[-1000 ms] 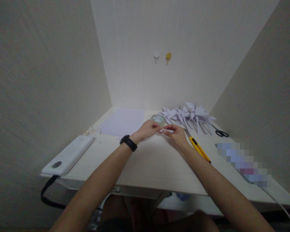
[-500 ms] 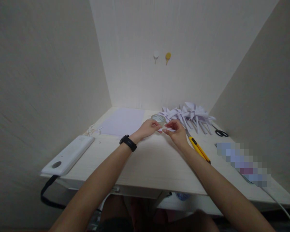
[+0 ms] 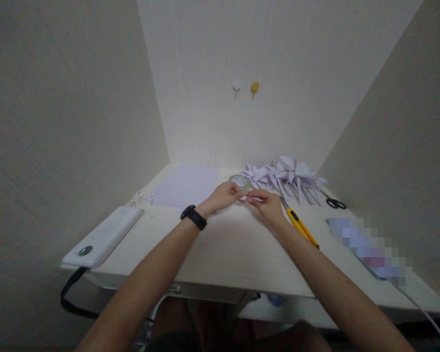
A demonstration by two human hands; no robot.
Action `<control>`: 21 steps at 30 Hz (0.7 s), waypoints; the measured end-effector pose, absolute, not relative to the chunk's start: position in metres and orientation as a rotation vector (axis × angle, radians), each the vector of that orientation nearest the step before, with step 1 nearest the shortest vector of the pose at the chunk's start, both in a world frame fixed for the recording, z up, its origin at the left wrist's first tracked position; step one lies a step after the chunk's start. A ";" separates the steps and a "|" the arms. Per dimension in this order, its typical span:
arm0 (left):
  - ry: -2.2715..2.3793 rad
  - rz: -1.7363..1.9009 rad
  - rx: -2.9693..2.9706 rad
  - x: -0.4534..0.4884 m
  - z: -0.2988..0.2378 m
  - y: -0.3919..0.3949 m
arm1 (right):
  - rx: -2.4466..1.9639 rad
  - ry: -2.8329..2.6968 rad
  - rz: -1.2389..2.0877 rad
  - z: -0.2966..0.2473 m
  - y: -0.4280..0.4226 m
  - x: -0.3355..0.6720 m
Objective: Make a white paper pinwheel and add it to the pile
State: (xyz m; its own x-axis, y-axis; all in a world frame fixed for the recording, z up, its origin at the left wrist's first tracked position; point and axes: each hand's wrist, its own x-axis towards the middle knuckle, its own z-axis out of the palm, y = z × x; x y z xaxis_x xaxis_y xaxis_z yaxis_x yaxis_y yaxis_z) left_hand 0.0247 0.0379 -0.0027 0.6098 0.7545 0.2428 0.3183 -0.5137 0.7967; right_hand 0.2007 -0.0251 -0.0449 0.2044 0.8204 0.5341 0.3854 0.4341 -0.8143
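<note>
My left hand (image 3: 225, 196), with a black watch on its wrist, has thumb and fingers pinched together at one end of a thin white paper piece (image 3: 255, 198). From the other side my right hand (image 3: 269, 205) grips that same piece between thumb and fingers. The fingers cover much of it, so its full shape is hidden. Just behind the fingertips lies a roll of clear tape (image 3: 242, 181). Several white paper pinwheels (image 3: 291, 171) with paper sticks are heaped beyond my right hand.
A yellow utility knife (image 3: 301, 226) lies beside my right forearm, with black scissors (image 3: 336, 203) farther right. White paper (image 3: 185, 185) lies at back left, near small scraps (image 3: 141, 197). A white device (image 3: 104, 234) with a black strap sits front left; a blurred-out object (image 3: 366, 249) with a cable is at right.
The fingers of my right hand have straightened a little and shifted slightly left, closer to the left fingertips. My left hand stays almost in place.
</note>
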 end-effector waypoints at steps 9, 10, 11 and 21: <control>0.777 0.784 2.215 0.021 -0.002 0.043 | -1.246 -1.479 0.487 -0.041 -0.030 0.200; 0.778 0.783 2.229 0.020 -0.001 0.042 | -1.273 -1.487 0.503 -0.040 -0.031 0.199; 0.781 0.780 2.247 0.020 0.000 0.041 | -1.298 -1.490 0.520 -0.040 -0.032 0.199; 0.765 0.721 2.447 0.017 0.004 0.037 | -1.342 -1.548 0.583 -0.037 -0.033 0.203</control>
State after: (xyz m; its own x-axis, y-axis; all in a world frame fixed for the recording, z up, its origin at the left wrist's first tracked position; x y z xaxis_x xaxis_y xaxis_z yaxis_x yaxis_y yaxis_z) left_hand 0.0168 0.0372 0.0036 0.7057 0.6229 0.3377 0.3739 -0.7322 0.5693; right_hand 0.2034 -0.0331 -0.0367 0.0770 0.9328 0.3521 0.4686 0.2778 -0.8386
